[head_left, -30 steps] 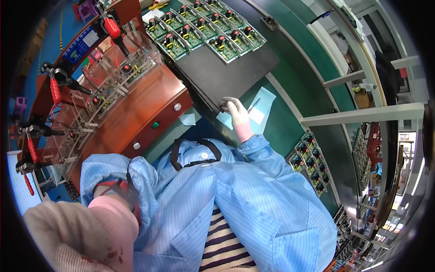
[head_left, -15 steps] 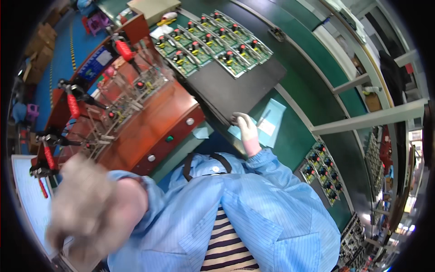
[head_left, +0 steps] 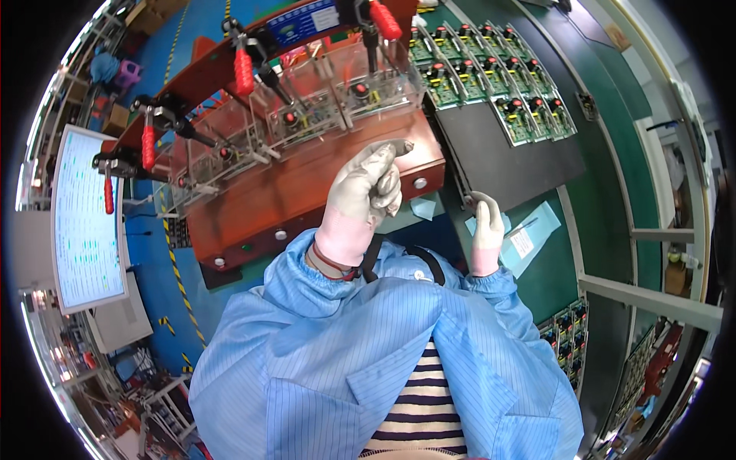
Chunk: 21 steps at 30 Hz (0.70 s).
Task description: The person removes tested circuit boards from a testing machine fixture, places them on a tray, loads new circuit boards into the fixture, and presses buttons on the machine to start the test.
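Left hand (head_left: 364,192) raised over red test fixture (head_left: 307,192), gloved fingers curled together, nothing seen held. Right hand (head_left: 486,230) pressed on near corner of black tray (head_left: 514,153), possibly pinching edge; tray stretches away up-right, circuit boards (head_left: 491,77) at far end.

A black tray (head_left: 506,157) lay flat at upper right of centre, green circuit boards (head_left: 491,73) in rows across its far half.

- The red-handled toggle clamps (head_left: 242,70) and clear acrylic covers (head_left: 322,107) crowd the back of the red-brown test fixture (head_left: 307,192); its front deck lies bare.
- The circuit boards (head_left: 491,77) fill the far half of the black tray (head_left: 514,161); the near half is free.
- The green counter (head_left: 552,276) is open beside the blue paper sheet (head_left: 529,238).
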### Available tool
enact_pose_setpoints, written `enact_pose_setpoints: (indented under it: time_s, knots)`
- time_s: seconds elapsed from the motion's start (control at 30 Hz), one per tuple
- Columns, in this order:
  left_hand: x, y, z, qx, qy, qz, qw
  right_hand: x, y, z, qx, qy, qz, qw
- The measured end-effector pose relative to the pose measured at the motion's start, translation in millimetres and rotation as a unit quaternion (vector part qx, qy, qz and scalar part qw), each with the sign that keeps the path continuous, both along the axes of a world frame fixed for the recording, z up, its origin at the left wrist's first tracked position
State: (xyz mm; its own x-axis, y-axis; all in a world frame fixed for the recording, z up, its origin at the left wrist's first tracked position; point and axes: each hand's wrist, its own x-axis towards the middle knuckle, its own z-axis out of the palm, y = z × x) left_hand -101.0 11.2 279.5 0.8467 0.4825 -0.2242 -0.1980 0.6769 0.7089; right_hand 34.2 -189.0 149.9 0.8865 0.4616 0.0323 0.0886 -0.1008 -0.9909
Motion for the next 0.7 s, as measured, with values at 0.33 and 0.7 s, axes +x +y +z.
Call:
enact_pose_setpoints:
  time_s: [0.33,0.7]
  knots:
    - [-27,11,-24,0.094,0.082,0.068,0.99,-22,74,9,0.037,0.021,0.165,0.985]
    - [-77,75,-141,0.683,0.33,0.173,0.628,-43,166,-34,-0.004,-0.371,0.28,0.885]
